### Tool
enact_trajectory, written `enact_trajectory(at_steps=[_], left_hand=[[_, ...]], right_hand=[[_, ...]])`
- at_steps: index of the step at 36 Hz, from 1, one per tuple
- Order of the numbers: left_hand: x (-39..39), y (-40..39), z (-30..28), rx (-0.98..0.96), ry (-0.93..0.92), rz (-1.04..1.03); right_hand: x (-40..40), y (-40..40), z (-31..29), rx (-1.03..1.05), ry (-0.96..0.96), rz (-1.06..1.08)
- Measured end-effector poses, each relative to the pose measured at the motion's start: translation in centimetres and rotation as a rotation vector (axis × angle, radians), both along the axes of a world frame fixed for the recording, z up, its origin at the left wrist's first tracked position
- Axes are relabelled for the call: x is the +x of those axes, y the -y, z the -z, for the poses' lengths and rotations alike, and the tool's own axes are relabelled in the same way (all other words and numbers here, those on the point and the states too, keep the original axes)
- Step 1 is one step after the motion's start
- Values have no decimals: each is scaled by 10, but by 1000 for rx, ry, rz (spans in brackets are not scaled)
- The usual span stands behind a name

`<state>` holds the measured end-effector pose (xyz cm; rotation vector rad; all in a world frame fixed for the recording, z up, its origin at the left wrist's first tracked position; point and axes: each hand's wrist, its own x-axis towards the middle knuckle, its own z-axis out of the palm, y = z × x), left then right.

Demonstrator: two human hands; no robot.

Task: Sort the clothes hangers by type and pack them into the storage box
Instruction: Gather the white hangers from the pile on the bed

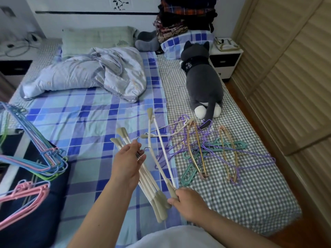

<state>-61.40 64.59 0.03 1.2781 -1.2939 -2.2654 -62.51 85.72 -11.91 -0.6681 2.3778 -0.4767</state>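
Observation:
My left hand [128, 163] grips a bundle of several white hangers with beige tips [148, 183] at their metal hooks, over the blue plaid sheet. My right hand [188, 203] holds one more white hanger [157, 153] by its beige end, raised beside the bundle. On the grey checked sheet to the right lies a tangled pile: thin purple wire hangers [250, 154], gold hangers [195, 149], teal plastic hangers [227, 145] and another white one [161, 133]. At the left, blue, green and pink wire hangers [44, 158] sit in a dark navy storage box [35, 221], with a pink group [23, 196] nearer me.
A crumpled pale blue quilt [93, 72] and a green pillow [96, 39] lie at the head of the bed. A grey plush cat [204, 81] lies on the right side. A nightstand [225, 58] and slatted wardrobe doors [286, 68] flank the bed on the right.

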Motion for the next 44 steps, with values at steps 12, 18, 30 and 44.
enact_trajectory(at_steps=[12,18,30,44], left_hand=[[-4,15,-4,32,-26,-37],[-4,14,-4,25,-22,-70],[6,22,16,-96,39,-29],[21,22,60,-61,161,116]], right_hand=[[3,-6,8,-238,-137,6],[2,-7,9,-281,-198,47],[6,-11,21,-292,-193,-75],[11,-20,30,-57,117,-241]])
